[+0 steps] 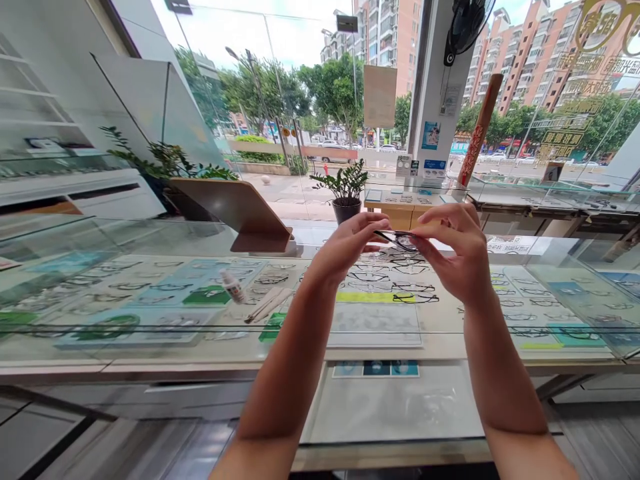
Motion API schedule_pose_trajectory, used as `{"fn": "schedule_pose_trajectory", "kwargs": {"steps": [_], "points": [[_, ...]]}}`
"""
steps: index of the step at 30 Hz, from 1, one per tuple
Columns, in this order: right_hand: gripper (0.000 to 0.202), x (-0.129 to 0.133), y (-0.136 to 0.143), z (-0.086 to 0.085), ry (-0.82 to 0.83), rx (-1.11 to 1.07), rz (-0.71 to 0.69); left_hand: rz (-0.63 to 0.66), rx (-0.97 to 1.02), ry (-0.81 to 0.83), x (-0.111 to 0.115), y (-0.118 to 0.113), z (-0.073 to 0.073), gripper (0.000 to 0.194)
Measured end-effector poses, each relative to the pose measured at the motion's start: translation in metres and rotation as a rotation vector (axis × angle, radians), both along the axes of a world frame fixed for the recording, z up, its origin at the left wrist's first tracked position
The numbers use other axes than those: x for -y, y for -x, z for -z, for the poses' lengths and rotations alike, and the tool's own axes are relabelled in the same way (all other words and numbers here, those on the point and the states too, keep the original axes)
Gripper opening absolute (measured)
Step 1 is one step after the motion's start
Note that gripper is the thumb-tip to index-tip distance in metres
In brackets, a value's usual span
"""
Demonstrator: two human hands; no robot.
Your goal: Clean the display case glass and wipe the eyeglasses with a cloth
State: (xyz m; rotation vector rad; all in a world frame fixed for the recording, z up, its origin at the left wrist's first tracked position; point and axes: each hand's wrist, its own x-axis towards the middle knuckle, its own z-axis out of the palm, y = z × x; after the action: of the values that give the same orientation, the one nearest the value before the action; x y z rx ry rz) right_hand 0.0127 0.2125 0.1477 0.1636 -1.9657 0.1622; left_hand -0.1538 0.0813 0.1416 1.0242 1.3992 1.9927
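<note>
A pair of dark-framed eyeglasses [400,239] is held up above the glass display counter [380,407], between my two hands. My left hand [353,241] has its fingers closed on the left end of the glasses, near a temple arm. On the other side, my right hand [453,247] pinches the frame between thumb and fingers. Part of the frame is hidden behind the fingers. Beneath the hands, several rows of eyeglasses [415,293] lie on display inside the counter.
A small white bottle [233,287] stands on the counter to the left, beside tool-like sticks [267,305]. Farther back is a tilted brown-edged mirror or board [240,207]. A potted plant [345,190] stands past the counter. A wall fan [465,30] hangs at upper right.
</note>
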Motion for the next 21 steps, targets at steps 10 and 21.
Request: {"fn": "schedule_pose_trajectory", "kwargs": {"steps": [10, 21], "points": [[0.026, -0.074, 0.054, 0.051, 0.040, 0.880, 0.502, -0.215, -0.010, -0.502, 0.035, -0.001, -0.024, 0.029], [0.029, -0.085, 0.083, 0.104, 0.029, 1.192, 0.647, -0.162, -0.035, -0.528, 0.033, 0.003, -0.024, 0.024]]}}
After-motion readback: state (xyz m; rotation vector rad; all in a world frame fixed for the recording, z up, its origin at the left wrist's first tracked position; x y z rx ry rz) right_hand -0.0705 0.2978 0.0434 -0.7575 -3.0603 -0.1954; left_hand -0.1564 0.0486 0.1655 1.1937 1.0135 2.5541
